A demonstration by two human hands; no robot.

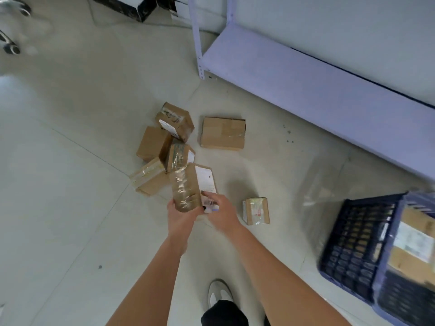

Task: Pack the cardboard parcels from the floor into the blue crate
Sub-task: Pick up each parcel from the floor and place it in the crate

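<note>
Parcels lie scattered on the pale floor (70, 184) in front of you, and one is already up in both your hands. Your left hand (181, 214) cups the near end of the taped parcel (188, 187), fingers curled round its glossy wrapped side, while your right hand (219, 209) grips the face carrying the white shipping label (207, 181).

That glossy tape will probably be slick, so trust the bare cardboard edges and corners more than the wrapped face. Judging by how easily you hold it aloft, it is likely light, and the box looks stiff enough to take a firm squeeze without caving.

Still on the floor: a cluster of four parcels (162, 147) touching or leaning on each other just beyond your hands, a flat parcel (222, 133) lying apart to their right, and a small taped parcel (256, 211) just beside your right hand. Take the leaning ones from the top down, or their neighbours may topple.

Your target, the blue crate (353, 245), sits well to your right near the frame edge, with at least one labelled parcel (414, 241) already inside. A lavender metal shelf (306, 76) runs along behind it, and your white shoe (219, 292) shows below. Swing right and set this parcel flat next to the one inside rather than dropping it.
</note>
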